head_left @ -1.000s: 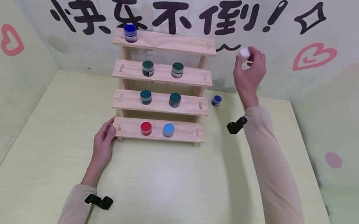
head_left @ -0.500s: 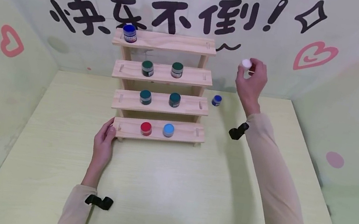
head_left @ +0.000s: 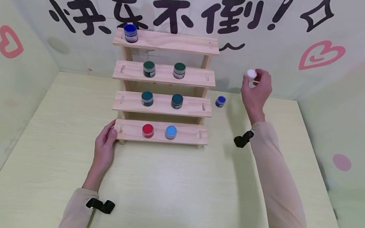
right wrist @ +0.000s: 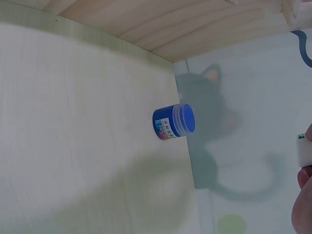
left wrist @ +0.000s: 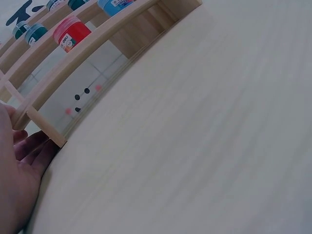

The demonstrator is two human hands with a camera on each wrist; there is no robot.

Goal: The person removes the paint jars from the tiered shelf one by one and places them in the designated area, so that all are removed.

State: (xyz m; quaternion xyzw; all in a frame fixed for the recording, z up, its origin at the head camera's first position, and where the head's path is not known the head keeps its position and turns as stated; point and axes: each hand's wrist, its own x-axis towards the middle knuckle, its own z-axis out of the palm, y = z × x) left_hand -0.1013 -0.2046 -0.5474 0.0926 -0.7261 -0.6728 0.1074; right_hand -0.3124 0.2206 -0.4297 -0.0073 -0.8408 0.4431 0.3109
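Note:
My left hand grips the left end of the lowest shelf of a four-tier wooden display rack. In the left wrist view, its fingers reach behind the rack's front leg. Right of the rack, my right hand pinches a small white paint jar in the air between thumb and fingers. Only part of that white jar shows at the edge of the right wrist view. Below it on the table, beside the rack, stands a blue paint jar with a labelled side.
A dark blue jar sits at the top shelf's left end. Green jars stand on both middle shelves. The lowest shelf bears a red jar and a light blue jar. A printed cloth backdrop closes off the table's back and sides.
My right hand, with the white jar, has come down and slightly to the right, away from the top shelf's height. The left hand keeps its place on the rack.

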